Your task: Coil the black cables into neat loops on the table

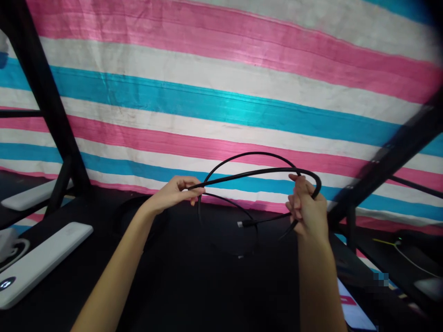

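Note:
A black cable (pixel 256 172) arcs in loops between my two hands, above a dark tabletop. My left hand (pixel 176 191) pinches one stretch of it between thumb and fingers. On the other side, my right hand (pixel 306 205) is closed around gathered cable, with a bend looping over its knuckles. From the right hand a cable end with a USB plug (pixel 246 223) sticks out to the left; its metal tip shows light grey. A thinner loop hangs below, between the hands.
A white power strip-like bar (pixel 44 263) lies at the left, by a white plug and cord (pixel 12 249). Coiled black cable (pixel 129 216) sits behind my left forearm. A lit phone screen (pixel 356 309) is at lower right. Black frame posts (pixel 51 97) flank a striped sheet (pixel 221 110).

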`<control>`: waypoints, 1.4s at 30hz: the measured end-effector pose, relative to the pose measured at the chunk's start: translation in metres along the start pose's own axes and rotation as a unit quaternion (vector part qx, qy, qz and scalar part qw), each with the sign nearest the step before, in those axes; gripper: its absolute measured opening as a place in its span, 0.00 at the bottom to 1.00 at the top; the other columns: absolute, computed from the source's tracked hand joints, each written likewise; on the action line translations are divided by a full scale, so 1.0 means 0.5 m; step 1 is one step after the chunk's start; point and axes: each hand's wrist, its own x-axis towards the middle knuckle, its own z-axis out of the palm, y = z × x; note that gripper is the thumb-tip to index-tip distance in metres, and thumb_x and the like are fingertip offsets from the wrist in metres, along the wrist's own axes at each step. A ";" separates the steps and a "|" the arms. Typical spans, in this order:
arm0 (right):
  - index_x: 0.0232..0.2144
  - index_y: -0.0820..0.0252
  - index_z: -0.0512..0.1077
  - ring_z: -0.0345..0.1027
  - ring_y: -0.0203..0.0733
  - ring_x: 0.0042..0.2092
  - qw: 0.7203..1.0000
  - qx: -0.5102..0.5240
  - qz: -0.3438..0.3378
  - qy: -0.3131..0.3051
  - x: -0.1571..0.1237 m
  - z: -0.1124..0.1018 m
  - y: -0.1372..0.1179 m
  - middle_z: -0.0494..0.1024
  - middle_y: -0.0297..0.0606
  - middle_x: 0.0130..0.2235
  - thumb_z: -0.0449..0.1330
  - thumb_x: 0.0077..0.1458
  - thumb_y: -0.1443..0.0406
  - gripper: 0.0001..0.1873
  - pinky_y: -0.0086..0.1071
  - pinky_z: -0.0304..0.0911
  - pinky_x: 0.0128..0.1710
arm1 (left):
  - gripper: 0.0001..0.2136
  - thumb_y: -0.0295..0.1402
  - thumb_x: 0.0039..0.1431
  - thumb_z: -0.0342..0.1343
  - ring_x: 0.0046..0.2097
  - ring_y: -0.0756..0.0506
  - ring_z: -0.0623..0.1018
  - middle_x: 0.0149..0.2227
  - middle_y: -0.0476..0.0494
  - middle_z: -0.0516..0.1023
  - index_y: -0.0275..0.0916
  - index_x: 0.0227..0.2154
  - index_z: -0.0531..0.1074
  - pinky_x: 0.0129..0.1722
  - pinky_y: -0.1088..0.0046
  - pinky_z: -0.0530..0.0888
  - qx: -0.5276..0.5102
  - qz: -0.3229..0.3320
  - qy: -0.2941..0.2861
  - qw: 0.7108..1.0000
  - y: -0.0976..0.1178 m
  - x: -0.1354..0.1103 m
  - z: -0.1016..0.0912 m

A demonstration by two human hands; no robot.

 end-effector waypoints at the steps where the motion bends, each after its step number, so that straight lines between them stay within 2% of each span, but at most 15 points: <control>1: 0.33 0.63 0.74 0.41 0.23 0.10 1.000 0.004 -0.004 0.011 0.001 -0.002 -0.002 0.55 0.21 0.10 0.65 0.44 0.53 0.20 0.21 0.37 0.10 | 0.09 0.39 0.51 0.59 0.26 0.52 0.72 0.25 0.49 0.74 0.37 0.28 0.74 0.30 0.76 0.67 0.004 -0.005 -0.006 1.000 -0.003 -0.001 -0.008; 4: 0.31 0.62 0.73 0.42 0.23 0.11 0.998 0.007 -0.016 0.057 0.005 -0.006 -0.006 0.55 0.20 0.10 0.66 0.43 0.56 0.17 0.21 0.37 0.10 | 0.10 0.39 0.53 0.57 0.34 0.49 0.75 0.27 0.47 0.77 0.38 0.26 0.76 0.37 0.74 0.68 0.048 -0.028 -0.056 0.997 -0.015 -0.006 -0.032; 7: 0.32 0.61 0.73 0.42 0.24 0.12 0.993 0.009 -0.041 0.108 0.012 -0.013 -0.004 0.55 0.20 0.10 0.65 0.43 0.58 0.15 0.21 0.37 0.10 | 0.12 0.40 0.53 0.57 0.39 0.45 0.77 0.28 0.44 0.78 0.37 0.21 0.75 0.40 0.73 0.69 0.044 -0.064 -0.191 0.978 -0.021 -0.013 -0.047; 9: 0.34 0.61 0.74 0.42 0.25 0.12 0.989 0.007 -0.056 0.133 0.016 -0.017 -0.002 0.56 0.21 0.11 0.65 0.44 0.59 0.15 0.22 0.37 0.10 | 0.09 0.39 0.51 0.59 0.36 0.45 0.77 0.23 0.46 0.77 0.38 0.25 0.75 0.37 0.72 0.70 0.008 -0.099 -0.275 0.956 -0.020 -0.016 -0.044; 11: 0.34 0.60 0.74 0.42 0.25 0.13 0.988 0.010 -0.057 0.142 0.016 -0.018 -0.001 0.56 0.21 0.11 0.64 0.44 0.60 0.14 0.23 0.38 0.10 | 0.13 0.39 0.50 0.60 0.32 0.45 0.77 0.19 0.50 0.73 0.40 0.39 0.73 0.35 0.71 0.71 -0.012 -0.122 -0.292 0.949 -0.016 -0.013 -0.027; 14: 0.34 0.60 0.74 0.41 0.26 0.13 0.992 0.017 -0.042 0.122 0.010 -0.010 -0.002 0.54 0.20 0.11 0.64 0.45 0.59 0.13 0.24 0.36 0.11 | 0.26 0.40 0.51 0.60 0.35 0.45 0.78 0.26 0.48 0.77 0.40 0.53 0.63 0.38 0.68 0.71 -0.006 -0.092 -0.228 0.969 -0.007 -0.004 0.009; 17: 0.34 0.60 0.75 0.40 0.26 0.12 0.996 -0.007 -0.034 0.085 0.001 0.002 -0.005 0.53 0.21 0.10 0.64 0.46 0.58 0.14 0.25 0.34 0.11 | 0.29 0.43 0.48 0.61 0.50 0.41 0.73 0.47 0.38 0.75 0.40 0.53 0.64 0.48 0.64 0.69 -0.015 -0.010 -0.167 0.986 0.001 0.007 0.042; 19: 0.35 0.61 0.76 0.40 0.27 0.12 0.997 -0.033 -0.038 0.066 -0.005 0.008 -0.005 0.54 0.21 0.10 0.64 0.46 0.57 0.16 0.25 0.34 0.11 | 0.26 0.44 0.49 0.59 0.55 0.39 0.70 0.52 0.37 0.71 0.39 0.50 0.66 0.52 0.62 0.66 -0.022 0.023 -0.125 0.992 0.003 0.012 0.058; 23: 0.36 0.61 0.76 0.41 0.27 0.12 0.997 -0.048 -0.046 0.035 -0.011 0.011 -0.007 0.54 0.22 0.09 0.63 0.48 0.57 0.15 0.26 0.34 0.10 | 0.18 0.39 0.50 0.59 0.48 0.41 0.74 0.46 0.39 0.75 0.38 0.43 0.69 0.47 0.64 0.69 0.067 0.041 -0.014 0.997 -0.004 0.017 0.073; 28: 0.35 0.60 0.76 0.40 0.26 0.12 0.994 -0.089 -0.014 -0.059 -0.016 -0.005 -0.022 0.53 0.21 0.09 0.64 0.47 0.56 0.15 0.25 0.33 0.11 | 0.06 0.28 0.55 0.50 0.37 0.46 0.76 0.33 0.44 0.77 0.37 0.32 0.71 0.35 0.71 0.70 0.231 0.114 0.096 0.961 -0.024 0.023 0.041; 31: 0.32 0.59 0.76 0.41 0.25 0.13 0.983 -0.122 0.022 -0.139 -0.025 -0.015 -0.037 0.53 0.21 0.10 0.65 0.46 0.54 0.15 0.24 0.37 0.13 | 0.06 0.28 0.57 0.49 0.37 0.46 0.76 0.34 0.43 0.77 0.36 0.33 0.71 0.35 0.72 0.70 0.261 0.171 0.228 0.922 -0.028 0.025 0.017; 34: 0.31 0.57 0.75 0.40 0.24 0.13 0.974 -0.098 0.053 -0.197 -0.036 -0.016 -0.049 0.51 0.21 0.10 0.66 0.43 0.53 0.16 0.24 0.40 0.15 | 0.08 0.32 0.58 0.51 0.39 0.46 0.77 0.35 0.43 0.78 0.38 0.40 0.69 0.40 0.71 0.71 0.206 0.189 0.331 0.901 -0.025 0.026 0.009; 36: 0.31 0.56 0.76 0.35 0.24 0.13 0.977 -0.050 0.056 -0.201 -0.038 -0.014 -0.052 0.49 0.20 0.10 0.66 0.43 0.53 0.16 0.24 0.36 0.14 | 0.11 0.36 0.59 0.51 0.37 0.46 0.79 0.28 0.46 0.77 0.38 0.42 0.68 0.39 0.71 0.72 0.137 0.169 0.350 0.911 -0.023 0.027 0.010; 39: 0.31 0.55 0.76 0.31 0.25 0.15 0.981 0.011 0.056 -0.184 -0.031 -0.010 -0.048 0.47 0.20 0.12 0.65 0.44 0.56 0.12 0.26 0.29 0.15 | 0.13 0.43 0.58 0.51 0.25 0.48 0.77 0.15 0.52 0.66 0.37 0.32 0.71 0.30 0.74 0.72 0.059 0.114 0.343 0.931 -0.024 0.030 0.013; 42: 0.32 0.56 0.76 0.34 0.26 0.18 0.982 0.031 0.071 -0.172 -0.019 -0.006 -0.042 0.47 0.23 0.17 0.66 0.42 0.61 0.11 0.25 0.31 0.16 | 0.17 0.47 0.55 0.53 0.12 0.53 0.63 0.10 0.56 0.56 0.37 0.22 0.71 0.15 0.77 0.63 0.016 0.050 0.346 0.937 -0.024 0.032 0.014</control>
